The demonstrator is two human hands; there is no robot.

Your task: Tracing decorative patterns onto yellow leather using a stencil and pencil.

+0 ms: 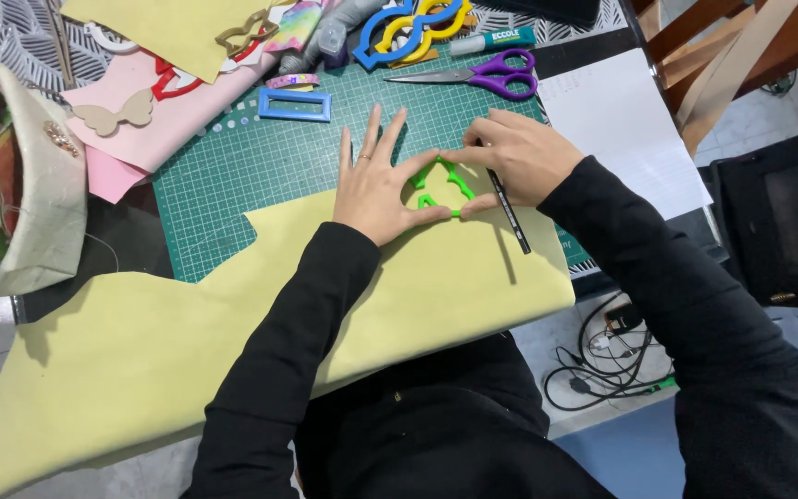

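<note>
Stencil (443,185) green, pinned flat under left fingers (390,148) | right fingers (487,152) gripping pen (508,209)

Premises present as a home craft workspace: counter carries a green gridded cutting mat (260,176), purple-handled scissors (487,76), coloured plastic stencils (410,28), pale yellow sheet material (233,305) and pink paper (140,120), with tangled cables (602,365) on the floor beside it.
</note>
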